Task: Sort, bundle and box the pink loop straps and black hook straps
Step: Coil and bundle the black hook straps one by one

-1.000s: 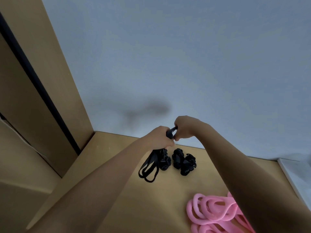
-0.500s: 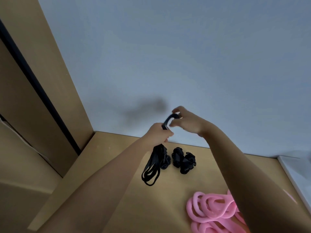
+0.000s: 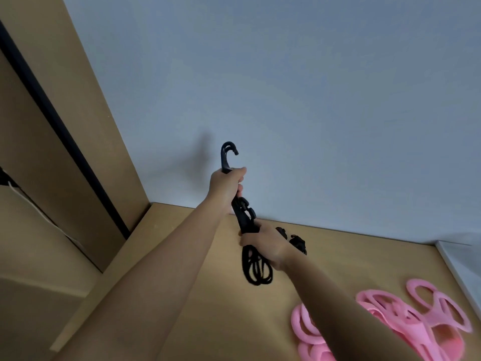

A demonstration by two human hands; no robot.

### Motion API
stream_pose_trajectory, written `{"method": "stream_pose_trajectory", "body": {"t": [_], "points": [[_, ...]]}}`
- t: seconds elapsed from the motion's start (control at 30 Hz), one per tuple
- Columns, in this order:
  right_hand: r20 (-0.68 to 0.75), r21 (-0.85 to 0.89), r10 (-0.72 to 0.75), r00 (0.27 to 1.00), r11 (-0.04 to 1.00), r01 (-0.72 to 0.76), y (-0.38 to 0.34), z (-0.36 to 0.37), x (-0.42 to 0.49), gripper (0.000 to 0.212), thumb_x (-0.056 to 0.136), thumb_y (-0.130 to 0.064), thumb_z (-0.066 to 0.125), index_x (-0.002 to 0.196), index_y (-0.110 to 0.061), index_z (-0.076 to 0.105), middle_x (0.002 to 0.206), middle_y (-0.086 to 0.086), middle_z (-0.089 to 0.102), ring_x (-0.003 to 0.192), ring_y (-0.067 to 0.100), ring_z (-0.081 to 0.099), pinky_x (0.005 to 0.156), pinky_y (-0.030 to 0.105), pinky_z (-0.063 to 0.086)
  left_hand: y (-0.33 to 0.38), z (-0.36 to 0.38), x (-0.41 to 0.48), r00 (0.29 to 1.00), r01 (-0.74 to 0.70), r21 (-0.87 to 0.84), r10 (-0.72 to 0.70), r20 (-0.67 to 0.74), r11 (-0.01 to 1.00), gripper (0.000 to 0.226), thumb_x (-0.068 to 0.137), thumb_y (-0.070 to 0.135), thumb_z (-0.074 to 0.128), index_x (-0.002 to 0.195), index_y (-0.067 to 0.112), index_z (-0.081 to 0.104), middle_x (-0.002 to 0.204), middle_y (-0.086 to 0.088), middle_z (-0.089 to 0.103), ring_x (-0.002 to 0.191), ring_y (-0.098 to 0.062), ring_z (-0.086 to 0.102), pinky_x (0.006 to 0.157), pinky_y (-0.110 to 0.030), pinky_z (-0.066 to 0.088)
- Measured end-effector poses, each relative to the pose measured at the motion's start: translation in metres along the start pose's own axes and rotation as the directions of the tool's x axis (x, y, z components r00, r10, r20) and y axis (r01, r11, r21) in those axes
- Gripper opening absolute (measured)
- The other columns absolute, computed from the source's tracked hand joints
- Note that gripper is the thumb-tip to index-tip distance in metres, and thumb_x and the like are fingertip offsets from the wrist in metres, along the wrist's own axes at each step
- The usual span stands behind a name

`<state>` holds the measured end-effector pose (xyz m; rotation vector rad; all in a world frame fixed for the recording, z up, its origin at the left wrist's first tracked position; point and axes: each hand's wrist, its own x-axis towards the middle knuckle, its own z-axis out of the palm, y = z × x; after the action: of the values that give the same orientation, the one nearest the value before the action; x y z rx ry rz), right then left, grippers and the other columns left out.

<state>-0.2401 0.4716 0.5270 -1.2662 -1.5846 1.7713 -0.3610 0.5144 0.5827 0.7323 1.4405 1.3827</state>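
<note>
1. Black hook straps were the job in hand. A bunch of them stood pulled taut and near upright in the middle of the frame, with one hook poking out above the upper fist.
2. My read of the fingers: the left hand was clenched round the hook end of the bunch. The right hand grasped the same bunch lower down, fingers curled round it.
3. The loose loops hung below the right hand. I could not tell whether they touched the tan table or hung just above it.
4. Small black bundles lay on the table just right of the right hand, near the wall. From that I judged the black lot partly bundled, and this bunch as being evened up for tying.
5. The pink loop straps lay in a loose heap at lower right, not yet bundled.
6. The next move, as I judged it, called for keeping the hooks lined up in the left grip. The right hand would fold or wrap the tail round the bunch without letting a loop slip free.
</note>
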Motion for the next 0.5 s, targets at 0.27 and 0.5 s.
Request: {"method": "stream_pose_trajectory", "body": {"t": [0.27,0.5], "points": [[0.026,-0.997,-0.382,0.924,0.058,0.052,-0.019,-0.022,0.002,0.011,0.094,-0.021,0.042,0.102,-0.014,0.039,0.068,-0.003,0.036,0.067,0.021,0.043,0.047,0.026,0.022,-0.045,-0.023,0.005,0.996,0.027,0.635,-0.078,0.052,0.772,0.048,0.083,0.05,0.063,0.063,0.015,0.036,0.064,-0.003,0.041,0.063,-0.02,0.043,0.062,-0.03,0.034],[0.097,-0.995,-0.476,0.874,-0.063,0.077,-0.017,-0.032,0.012,0.04,0.095,-0.019,0.04,0.132,-0.006,0.033,0.081,0.0,0.049,0.068,0.018,0.042,0.045,0.025,0.018,-0.045,-0.021,-0.006,0.955,0.004,0.753,-0.226,0.193,0.658,0.062,0.084,0.072,0.036,0.072,0.012,0.044,0.07,-0.005,0.048,0.065,-0.019,0.046,0.063,-0.027,0.036]]}}
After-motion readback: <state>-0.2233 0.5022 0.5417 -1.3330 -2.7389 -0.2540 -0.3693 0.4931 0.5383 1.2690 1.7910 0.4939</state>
